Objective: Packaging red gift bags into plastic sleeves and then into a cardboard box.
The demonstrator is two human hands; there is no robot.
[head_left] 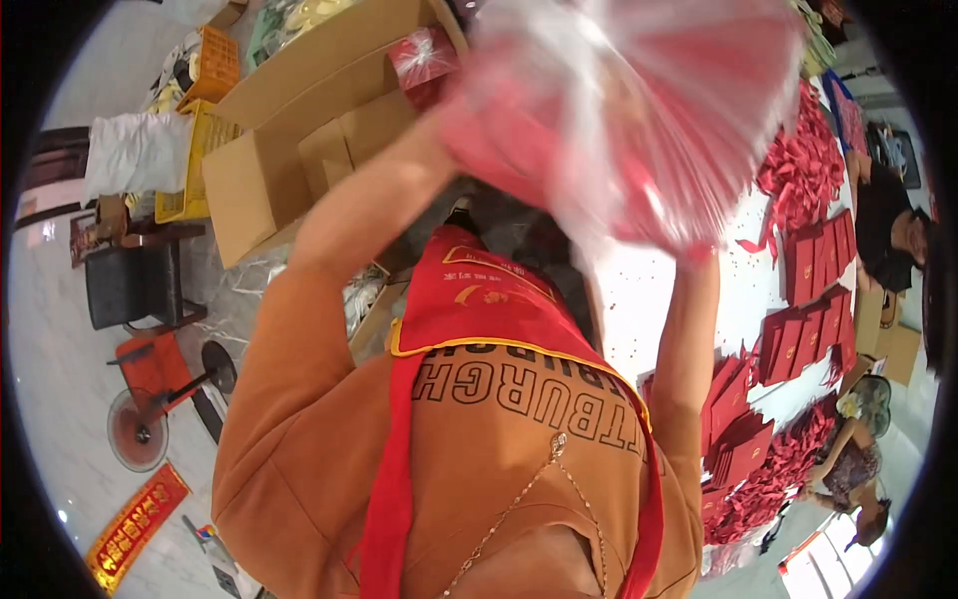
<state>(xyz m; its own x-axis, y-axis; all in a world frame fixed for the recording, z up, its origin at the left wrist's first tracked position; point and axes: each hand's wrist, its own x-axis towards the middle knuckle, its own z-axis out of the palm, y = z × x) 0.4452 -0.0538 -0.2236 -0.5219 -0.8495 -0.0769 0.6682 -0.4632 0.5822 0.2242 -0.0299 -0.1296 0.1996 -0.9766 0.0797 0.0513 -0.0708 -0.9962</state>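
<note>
A large clear plastic bag (619,110) with red contents is held up in front of me, blurred by motion. My left hand (457,135) grips its left side, the fingers mostly hidden by the plastic and red contents. At its lower right corner my right hand (699,252) is closed on the bag, also smeared. What exactly the red contents are cannot be made out. Below the bag hangs my red apron (489,290) with yellow edging. An open cardboard box (249,185) stands to the left, with a red plastic-wrapped package (424,60) inside.
On the right, a white table (639,299) bears stacks of red folders (813,334) and heaps of red ribbons (803,155). Two people (888,230) are beyond it. To the left are a yellow crate (185,195), a black chair (130,285) and a fan (138,429).
</note>
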